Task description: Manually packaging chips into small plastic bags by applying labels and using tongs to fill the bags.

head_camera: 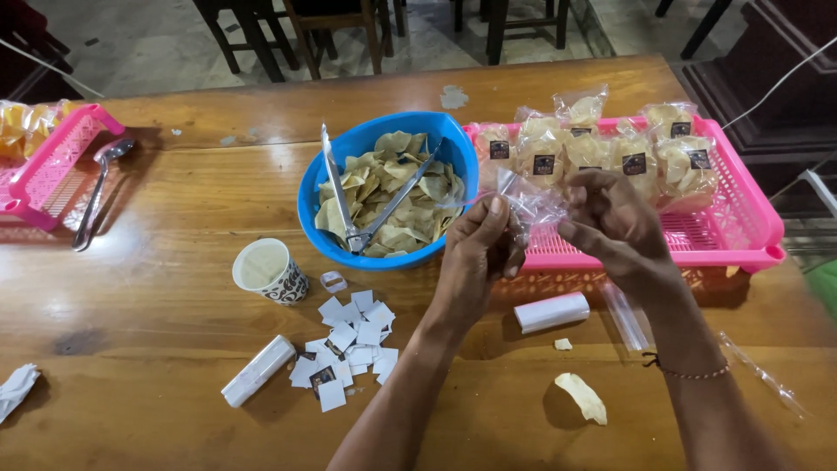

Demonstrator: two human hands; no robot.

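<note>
Nearest the camera was one loose chip [581,398] lying on the wooden table [157,288], right of a scattered pile of small white square labels [347,347], too jumbled to count. Two white rolls lay there too, one [257,371] left of the pile and one [551,311] under the hands. Both hands were up over the near edge of the pink basket [741,240], pinching a clear plastic bag [526,206] between them: left hand [478,249] clenched on its left side, right hand [615,222] gripping the right side. Behind it, about seven sealed chip packets [602,148] sat in the basket, each with a small dark square label. Left of that was one blue bowl [384,187] of chips with one pair of metal tongs [362,205] in it, and one patterned paper cup [268,270] nearer.
</note>
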